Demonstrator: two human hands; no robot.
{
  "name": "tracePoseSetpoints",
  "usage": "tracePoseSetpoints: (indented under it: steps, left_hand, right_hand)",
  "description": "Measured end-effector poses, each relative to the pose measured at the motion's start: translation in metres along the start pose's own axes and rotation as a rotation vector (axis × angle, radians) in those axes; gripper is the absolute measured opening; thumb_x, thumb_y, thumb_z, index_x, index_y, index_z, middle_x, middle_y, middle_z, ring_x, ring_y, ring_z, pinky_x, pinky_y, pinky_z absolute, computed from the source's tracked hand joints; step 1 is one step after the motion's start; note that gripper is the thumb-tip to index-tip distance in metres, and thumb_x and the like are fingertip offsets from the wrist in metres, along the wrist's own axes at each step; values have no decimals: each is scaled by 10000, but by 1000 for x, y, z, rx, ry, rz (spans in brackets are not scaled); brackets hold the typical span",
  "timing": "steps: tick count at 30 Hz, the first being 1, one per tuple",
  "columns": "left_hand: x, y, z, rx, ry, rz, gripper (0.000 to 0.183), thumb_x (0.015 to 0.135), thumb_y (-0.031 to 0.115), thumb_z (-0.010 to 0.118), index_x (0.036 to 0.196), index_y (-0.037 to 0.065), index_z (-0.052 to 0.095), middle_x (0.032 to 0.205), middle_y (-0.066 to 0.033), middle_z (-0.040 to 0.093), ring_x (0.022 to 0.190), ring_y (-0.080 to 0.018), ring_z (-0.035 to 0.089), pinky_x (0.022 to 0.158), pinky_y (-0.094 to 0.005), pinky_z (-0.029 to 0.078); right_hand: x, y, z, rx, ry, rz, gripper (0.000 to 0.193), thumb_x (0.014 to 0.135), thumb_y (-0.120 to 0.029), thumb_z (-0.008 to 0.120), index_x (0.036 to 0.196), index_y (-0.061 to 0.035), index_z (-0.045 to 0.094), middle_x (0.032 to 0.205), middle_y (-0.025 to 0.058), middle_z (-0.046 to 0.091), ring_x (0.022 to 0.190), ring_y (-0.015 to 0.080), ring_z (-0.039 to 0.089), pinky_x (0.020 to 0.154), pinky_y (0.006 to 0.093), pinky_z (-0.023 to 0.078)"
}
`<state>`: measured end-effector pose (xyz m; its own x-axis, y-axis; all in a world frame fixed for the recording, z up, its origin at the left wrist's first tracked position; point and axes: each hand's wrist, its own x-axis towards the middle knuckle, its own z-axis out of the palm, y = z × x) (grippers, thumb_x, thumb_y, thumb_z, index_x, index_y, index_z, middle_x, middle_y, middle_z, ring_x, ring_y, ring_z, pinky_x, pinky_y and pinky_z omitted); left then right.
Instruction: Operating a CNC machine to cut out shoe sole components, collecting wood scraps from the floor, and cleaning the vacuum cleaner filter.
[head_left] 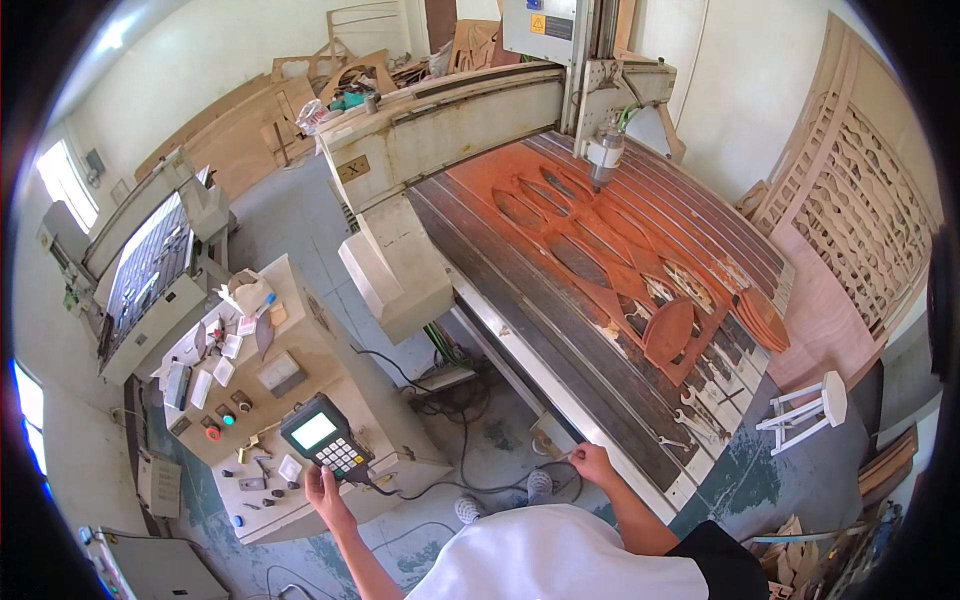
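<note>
My left hand (322, 492) has its fingers wrapped round the handheld controller (322, 438): light, rigid plastic (cable dragging), best gripped low. Right hand (592, 463) rests loosely curled on the router table's front edge (560, 405).

The scene is viewed from a single head-worn fisheye camera, aimed steeply downward. The router bed (600, 270) and control cabinet (300, 400) are seen from close above.

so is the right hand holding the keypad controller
No, the left hand holds the handheld controller, while the right hand rests on the edge of the router table.
</note>
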<state>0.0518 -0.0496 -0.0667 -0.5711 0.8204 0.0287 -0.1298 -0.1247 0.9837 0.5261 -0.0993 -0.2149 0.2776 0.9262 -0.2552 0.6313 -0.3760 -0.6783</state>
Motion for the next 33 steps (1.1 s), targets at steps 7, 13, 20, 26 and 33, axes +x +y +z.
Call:
tracePoseSetpoints:
  steps: [7, 13, 20, 26, 33]
  left_hand:
    - [0, 2, 1, 34, -23, 2, 187, 916, 202, 544, 962, 20, 539, 879, -2, 540, 795, -66, 489, 690, -218, 419]
    - [-6, 4, -12, 12, 58, 5, 218, 935, 212, 505, 1024, 20, 558, 911, -13, 559, 836, -91, 532, 714, -239, 466]
    - [-8, -14, -35, 40, 162, -10, 136, 883, 129, 561, 877, -6, 578, 739, -36, 574, 678, -91, 539, 633, -232, 451]
    - [-24, -1, -39, 120, 271, -9, 98, 823, 60, 595, 870, -25, 579, 706, -20, 564, 646, -82, 523, 621, -217, 434]
    - [-35, -7, -47, 74, 279, -80, 120, 848, 98, 610, 794, 1, 564, 668, -18, 556, 607, -73, 505, 576, -216, 402]
  right_hand:
    - [3, 4, -1, -8, 27, -7, 228, 709, -234, 688, 835, -45, 667, 754, 125, 662, 696, 246, 645, 661, 324, 506]
    - [6, -9, 2, -30, -26, -62, 230, 705, -222, 693, 839, -37, 667, 756, 135, 660, 707, 244, 646, 669, 324, 507]
    - [14, -8, 9, -9, -40, -119, 217, 700, -158, 702, 857, -14, 658, 763, 124, 661, 709, 219, 641, 675, 314, 505]
    - [19, -32, 15, -10, -128, -168, 201, 699, -142, 695, 847, -11, 655, 762, 123, 660, 711, 208, 640, 672, 312, 503]
    - [37, -46, 29, -64, -147, -205, 189, 717, -144, 684, 840, -5, 650, 742, 124, 658, 700, 220, 645, 661, 328, 506]
